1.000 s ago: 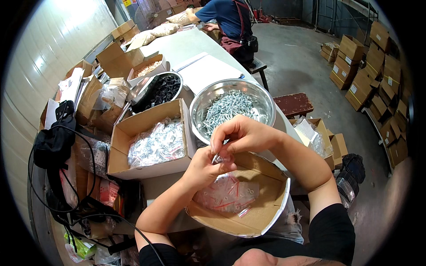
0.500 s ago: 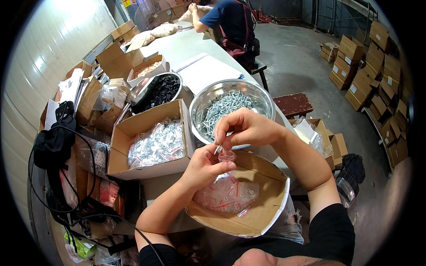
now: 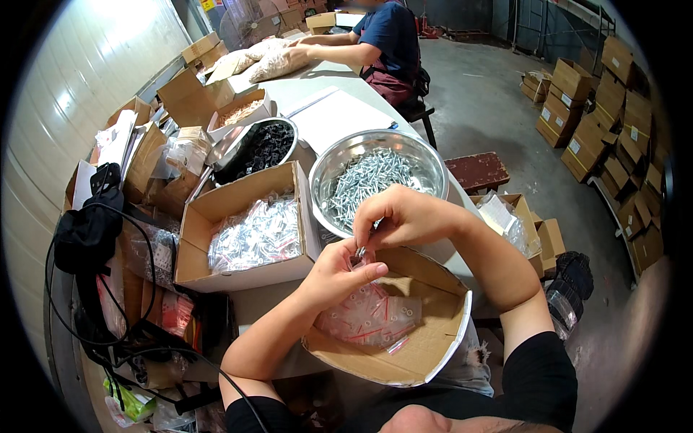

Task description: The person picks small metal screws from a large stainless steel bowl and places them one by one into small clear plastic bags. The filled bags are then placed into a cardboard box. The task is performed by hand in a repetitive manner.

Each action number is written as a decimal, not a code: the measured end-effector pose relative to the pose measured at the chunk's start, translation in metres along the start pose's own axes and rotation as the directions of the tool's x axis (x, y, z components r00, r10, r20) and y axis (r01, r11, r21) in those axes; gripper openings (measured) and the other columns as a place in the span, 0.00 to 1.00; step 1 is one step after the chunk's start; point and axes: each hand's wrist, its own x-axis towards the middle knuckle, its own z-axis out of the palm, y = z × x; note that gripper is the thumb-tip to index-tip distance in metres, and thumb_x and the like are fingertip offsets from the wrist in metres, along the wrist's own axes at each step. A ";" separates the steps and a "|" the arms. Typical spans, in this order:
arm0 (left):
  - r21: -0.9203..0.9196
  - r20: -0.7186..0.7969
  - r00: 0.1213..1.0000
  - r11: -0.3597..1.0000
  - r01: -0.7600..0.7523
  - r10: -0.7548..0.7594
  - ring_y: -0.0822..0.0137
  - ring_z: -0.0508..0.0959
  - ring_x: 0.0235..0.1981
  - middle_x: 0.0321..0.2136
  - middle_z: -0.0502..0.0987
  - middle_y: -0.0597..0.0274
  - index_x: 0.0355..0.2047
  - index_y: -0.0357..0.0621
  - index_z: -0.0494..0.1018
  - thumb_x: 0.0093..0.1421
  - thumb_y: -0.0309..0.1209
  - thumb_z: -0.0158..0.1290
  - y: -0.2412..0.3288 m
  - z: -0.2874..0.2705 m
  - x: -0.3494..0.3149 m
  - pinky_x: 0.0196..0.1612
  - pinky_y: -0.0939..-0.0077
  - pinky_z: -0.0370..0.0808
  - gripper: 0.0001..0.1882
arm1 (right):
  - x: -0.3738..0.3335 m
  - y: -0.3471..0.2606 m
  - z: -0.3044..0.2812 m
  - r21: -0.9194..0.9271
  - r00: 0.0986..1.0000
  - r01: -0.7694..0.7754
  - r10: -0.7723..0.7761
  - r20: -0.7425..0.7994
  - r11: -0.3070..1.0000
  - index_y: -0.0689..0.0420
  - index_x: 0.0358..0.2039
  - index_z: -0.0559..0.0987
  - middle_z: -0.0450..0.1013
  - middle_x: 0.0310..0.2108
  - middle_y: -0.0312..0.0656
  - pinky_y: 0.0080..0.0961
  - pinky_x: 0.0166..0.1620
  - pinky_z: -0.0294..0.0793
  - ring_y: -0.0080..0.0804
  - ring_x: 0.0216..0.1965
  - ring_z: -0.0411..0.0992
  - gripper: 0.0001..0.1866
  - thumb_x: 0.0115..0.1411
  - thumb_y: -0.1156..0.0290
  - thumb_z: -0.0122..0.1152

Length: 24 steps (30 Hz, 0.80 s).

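My left hand (image 3: 333, 273) is closed on a small clear plastic bag (image 3: 368, 258), held over the near edge of the steel bowl. Against it, my right hand (image 3: 404, 216) pinches a few silvery screws (image 3: 361, 252) at the bag's mouth; my fingers partly hide them. Just beyond lies the steel bowl (image 3: 436, 160), heaped with loose screws (image 3: 375, 169). Below my hands sits an open cardboard tray (image 3: 440, 325) with several flat, red-striped clear bags (image 3: 372, 317) in it.
To the left stands a cardboard box (image 3: 193, 249) of filled bags. Behind it are a bowl of black parts (image 3: 263, 148) and a box of small tan pieces (image 3: 242, 112). Across the table a person (image 3: 386, 43) handles a sack (image 3: 278, 61). Stacked cartons (image 3: 570, 94) line the right.
My right hand has lowered slightly toward the bag, bringing the screws to its mouth. The far person has turned toward the table and now reaches to a sack.
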 end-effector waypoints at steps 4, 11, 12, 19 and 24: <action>0.064 0.011 0.999 0.997 -0.051 0.051 0.78 0.72 0.40 0.37 0.76 0.66 0.43 0.36 0.73 0.58 0.29 0.60 0.001 0.002 0.002 0.45 0.81 0.70 0.15 | 0.000 -0.010 0.008 -0.151 0.997 0.075 -0.071 0.029 0.986 0.60 0.31 0.81 0.77 0.28 0.40 0.24 0.34 0.74 0.27 0.31 0.75 0.08 0.48 0.80 0.65; -0.120 -0.087 0.996 0.993 0.018 -0.028 0.76 0.73 0.40 0.35 0.76 0.67 0.39 0.37 0.74 0.57 0.29 0.60 0.008 0.009 -0.003 0.44 0.79 0.71 0.11 | -0.001 -0.016 0.008 0.143 0.999 0.047 -0.044 -0.023 0.989 0.58 0.35 0.81 0.75 0.36 0.41 0.26 0.39 0.74 0.31 0.36 0.74 0.08 0.51 0.76 0.63; -0.147 -0.014 1.000 0.989 -0.005 0.003 0.77 0.73 0.39 0.35 0.75 0.67 0.39 0.37 0.74 0.58 0.30 0.60 0.002 0.003 0.000 0.43 0.79 0.71 0.12 | 0.000 -0.014 0.005 0.060 0.995 0.093 -0.094 0.019 0.994 0.58 0.35 0.81 0.74 0.38 0.42 0.27 0.41 0.73 0.33 0.38 0.73 0.08 0.52 0.75 0.63; -0.271 0.012 0.992 0.955 -0.121 0.129 0.75 0.74 0.37 0.35 0.74 0.65 0.43 0.37 0.70 0.59 0.50 0.57 -0.015 -0.005 0.004 0.43 0.82 0.71 0.26 | 0.000 -0.002 0.011 -0.281 0.985 0.175 -0.171 0.039 0.944 0.59 0.29 0.78 0.67 0.46 0.47 0.34 0.51 0.66 0.42 0.44 0.68 0.06 0.52 0.72 0.62; -0.116 -0.353 0.878 0.916 -0.384 0.323 0.80 0.70 0.34 0.33 0.73 0.68 0.42 0.36 0.68 0.67 0.35 0.50 -0.013 0.010 0.009 0.36 0.87 0.67 0.13 | 0.002 0.000 0.003 -0.254 0.985 0.115 -0.143 -0.094 0.960 0.62 0.25 0.74 0.71 0.34 0.44 0.27 0.38 0.71 0.34 0.35 0.71 0.08 0.52 0.72 0.64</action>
